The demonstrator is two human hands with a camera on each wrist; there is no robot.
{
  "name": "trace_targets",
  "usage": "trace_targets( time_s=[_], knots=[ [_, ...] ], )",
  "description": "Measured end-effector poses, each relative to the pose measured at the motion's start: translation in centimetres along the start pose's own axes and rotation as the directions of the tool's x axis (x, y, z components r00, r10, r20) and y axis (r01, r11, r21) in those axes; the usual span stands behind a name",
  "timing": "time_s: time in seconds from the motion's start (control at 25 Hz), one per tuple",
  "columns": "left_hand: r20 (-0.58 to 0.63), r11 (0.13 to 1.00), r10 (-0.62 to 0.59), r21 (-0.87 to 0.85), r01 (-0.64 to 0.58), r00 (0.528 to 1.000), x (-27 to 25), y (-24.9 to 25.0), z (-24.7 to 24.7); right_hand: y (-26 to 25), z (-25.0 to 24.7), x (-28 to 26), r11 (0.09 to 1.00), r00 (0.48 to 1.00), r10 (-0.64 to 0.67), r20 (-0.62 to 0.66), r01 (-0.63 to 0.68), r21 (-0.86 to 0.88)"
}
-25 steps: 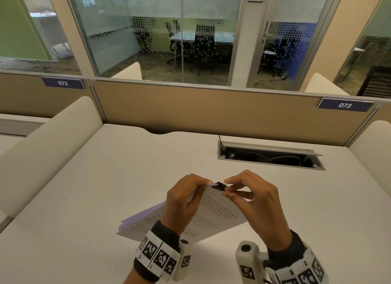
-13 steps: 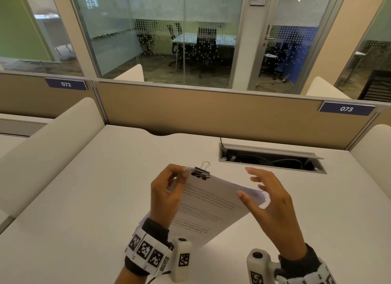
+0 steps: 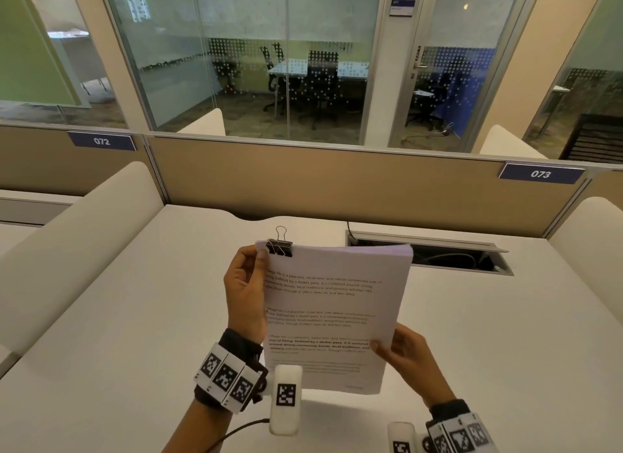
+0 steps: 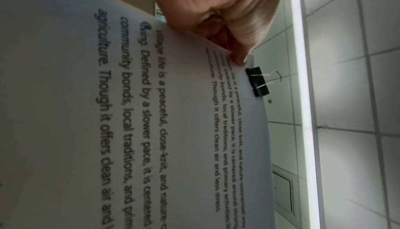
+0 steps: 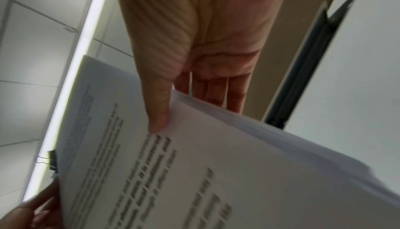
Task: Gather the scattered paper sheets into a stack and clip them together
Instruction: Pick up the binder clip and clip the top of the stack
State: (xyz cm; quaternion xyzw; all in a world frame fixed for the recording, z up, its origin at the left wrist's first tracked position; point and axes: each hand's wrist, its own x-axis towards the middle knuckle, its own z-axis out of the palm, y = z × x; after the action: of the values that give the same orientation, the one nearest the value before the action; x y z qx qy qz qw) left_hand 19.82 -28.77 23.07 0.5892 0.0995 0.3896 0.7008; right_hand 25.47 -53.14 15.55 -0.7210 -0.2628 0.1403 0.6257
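Two hands: both pinch the white printed paper stack (image 3: 332, 314), held off the white desk (image 3: 135, 317).
Left hand (image 3: 244, 294): pinching the top-left corner, beside the black binder clip (image 3: 279, 248).
Right hand (image 3: 403, 354): pinching the lower right edge.
Axis: long side runs away from the person.

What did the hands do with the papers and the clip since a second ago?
The right hand let go of the clip, opened, then took hold of the lower right edge of the papers. The left hand tipped the papers up off the desk to face the person. The left hand still pinches the top left corner beside the clip, and the clip stays on the top edge.
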Motion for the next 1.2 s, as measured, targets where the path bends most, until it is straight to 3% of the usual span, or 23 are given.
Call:
trace_targets(
  time_s=[0.28, 0.52, 0.76, 1.04, 1.2],
  knots=[
    [-0.12, 0.987, -0.155, -0.059, 0.149, 0.981, 0.5, -3.1, 0.2, 3.8, 0.2, -0.7, 0.985, 0.98, 0.159, -0.123, -0.149, 0.091],
    [-0.04, 0.957, -0.289, -0.008, 0.289, 0.956, -0.4, -5.6, -1.0, 5.1, 0.5, -0.7, 0.971, 0.947, 0.228, -0.226, -0.205, 0.12],
    [0.175, 0.871, -0.49, 0.152, 0.468, 0.854, -2.1, -8.9, -2.8, 5.4, 1.8, 0.3, 0.948, 0.928, 0.285, -0.242, -0.235, 0.216],
    [0.101, 0.758, -0.633, 0.283, 0.587, 0.768, -2.9, -12.8, -4.1, 7.2, 3.6, 3.6, 0.902, 0.875, 0.394, -0.281, -0.31, 0.301],
    [0.073, 0.718, -0.654, 0.374, 0.587, 0.753, -2.7, -14.6, -5.4, 9.0, 4.8, 5.5, 0.852, 0.815, 0.499, -0.294, -0.401, 0.337]
  ],
)
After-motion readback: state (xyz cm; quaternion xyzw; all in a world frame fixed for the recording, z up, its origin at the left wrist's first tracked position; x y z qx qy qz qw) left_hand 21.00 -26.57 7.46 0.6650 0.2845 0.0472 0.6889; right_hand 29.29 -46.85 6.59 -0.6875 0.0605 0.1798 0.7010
